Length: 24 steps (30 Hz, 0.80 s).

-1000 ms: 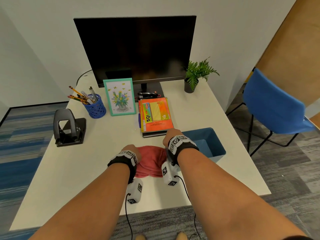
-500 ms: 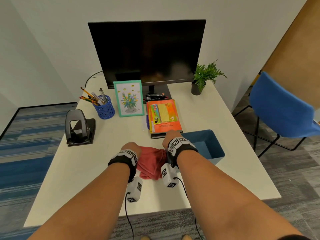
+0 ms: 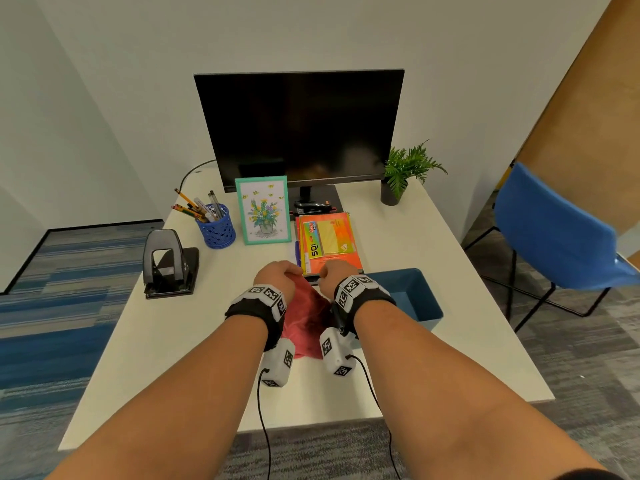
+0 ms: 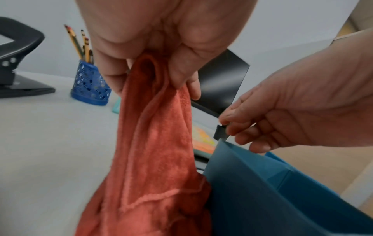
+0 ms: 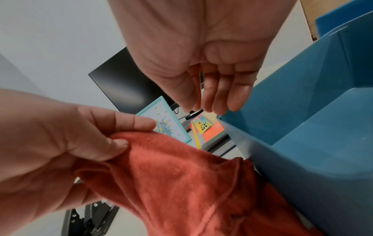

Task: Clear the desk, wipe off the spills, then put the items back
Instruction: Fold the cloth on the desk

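Partly hidden cloth (image 3: 306,317) (behind wrists)

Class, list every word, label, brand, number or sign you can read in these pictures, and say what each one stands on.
"SQ!": large black letters on the orange notebook topping the stack in front of the monitor, read sideways in the head view.
Small label on the notebook's far left corner: too blurred to read.
Black-and-white square code markers on both wristbands: patterns, not text.
Nothing else readable.
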Motion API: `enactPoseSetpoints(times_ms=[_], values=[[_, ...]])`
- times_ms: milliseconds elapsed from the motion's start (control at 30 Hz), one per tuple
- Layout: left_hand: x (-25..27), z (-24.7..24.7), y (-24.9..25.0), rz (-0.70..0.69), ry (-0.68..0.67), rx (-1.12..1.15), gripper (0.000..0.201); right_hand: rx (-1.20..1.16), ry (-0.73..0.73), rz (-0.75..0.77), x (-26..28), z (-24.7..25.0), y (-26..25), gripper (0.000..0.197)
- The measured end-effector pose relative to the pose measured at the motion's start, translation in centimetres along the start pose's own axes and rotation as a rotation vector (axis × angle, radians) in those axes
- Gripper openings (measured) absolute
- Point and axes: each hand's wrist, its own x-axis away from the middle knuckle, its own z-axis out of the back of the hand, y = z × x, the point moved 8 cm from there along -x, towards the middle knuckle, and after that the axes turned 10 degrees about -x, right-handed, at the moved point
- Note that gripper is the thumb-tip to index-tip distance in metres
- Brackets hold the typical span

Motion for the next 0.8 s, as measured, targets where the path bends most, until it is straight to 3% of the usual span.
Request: enactPoseSetpoints(times_ms=[233, 300, 600, 733, 800], values=[[1.3, 3.4, 3.2, -0.091, 0.112, 0.063, 0.05, -0.051, -0.091, 0.071, 1.2, 0.1, -0.7, 0.065], [1.5, 4.3, 4.1, -0.123, 0.138, 0.103, 0.05, -0.068, -0.087, 0.092, 1.5, 0.3, -1.1, 0.067], [1.6, 7.6, 7.8, -0.258, 0.29, 0.196, 0.045, -0.091, 0.109, 0.164, 1.7, 3.7, -1.8, 0.012], [1.3, 7.3, 8.6, -0.245, 0.316, 0.165, 0.041, -0.262, 0.211, 0.093, 2.0, 6.6, -0.8, 0.025], [1.2, 6.3, 9.1, -0.248, 0.296, 0.159, 0.041, -0.321, 0.258, 0.092, 2.4, 8.2, -0.2, 0.023]])
